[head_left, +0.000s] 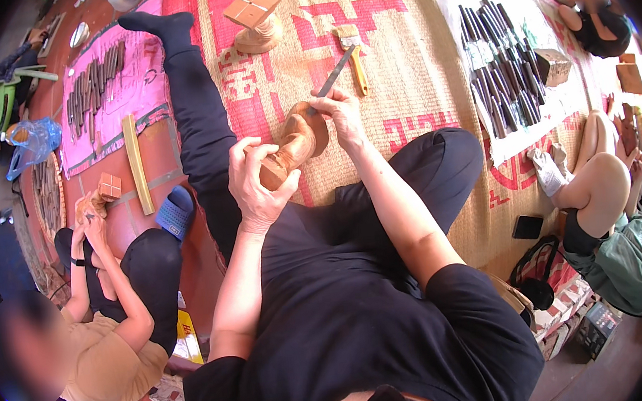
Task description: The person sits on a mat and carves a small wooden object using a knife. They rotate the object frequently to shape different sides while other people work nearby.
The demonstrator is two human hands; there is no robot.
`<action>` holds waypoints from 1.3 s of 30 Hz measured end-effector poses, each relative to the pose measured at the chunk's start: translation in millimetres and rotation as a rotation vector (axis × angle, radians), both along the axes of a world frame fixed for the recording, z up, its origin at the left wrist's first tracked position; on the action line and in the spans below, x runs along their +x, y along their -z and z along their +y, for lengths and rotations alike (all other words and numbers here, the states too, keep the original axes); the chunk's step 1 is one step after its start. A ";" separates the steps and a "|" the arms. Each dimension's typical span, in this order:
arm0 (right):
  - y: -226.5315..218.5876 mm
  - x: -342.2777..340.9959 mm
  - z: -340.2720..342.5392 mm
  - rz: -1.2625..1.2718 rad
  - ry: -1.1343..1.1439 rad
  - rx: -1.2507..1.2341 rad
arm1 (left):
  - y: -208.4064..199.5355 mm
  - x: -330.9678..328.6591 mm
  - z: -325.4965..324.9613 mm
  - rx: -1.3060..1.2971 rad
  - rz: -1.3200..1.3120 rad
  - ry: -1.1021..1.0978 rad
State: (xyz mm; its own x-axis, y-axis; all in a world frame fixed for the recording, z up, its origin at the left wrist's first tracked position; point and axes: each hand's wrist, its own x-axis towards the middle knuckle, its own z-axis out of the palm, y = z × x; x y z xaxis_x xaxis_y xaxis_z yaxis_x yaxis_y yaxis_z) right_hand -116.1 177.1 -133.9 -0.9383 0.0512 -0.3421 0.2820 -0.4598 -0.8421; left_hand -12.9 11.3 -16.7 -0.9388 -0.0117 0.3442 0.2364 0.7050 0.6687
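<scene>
My left hand [254, 182] is wrapped round the lower end of a brown wooden carving [298, 142] with rounded, curving forms, held above my lap. My right hand [339, 118] is closed on a flat grey metal carving tool [336, 72], at the carving's upper right side. One end of the tool sticks out past my fingers, away from me; its other end is hidden by the hand and the wood. Beyond it, a brush [357, 65] with a yellow handle lies on the mat.
A wooden piece with a square top [252, 7] stands on the woven mat [400, 54]. Rows of dark tools [505, 67] lie on a white sheet at right, more on a pink cloth [144, 86] at left. A person [117, 328] sits close on my left, others at right.
</scene>
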 end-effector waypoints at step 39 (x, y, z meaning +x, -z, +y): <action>-19.5 6.3 17.1 0.059 -0.252 0.138 | -4.1 0.8 0.7 0.081 -0.036 0.124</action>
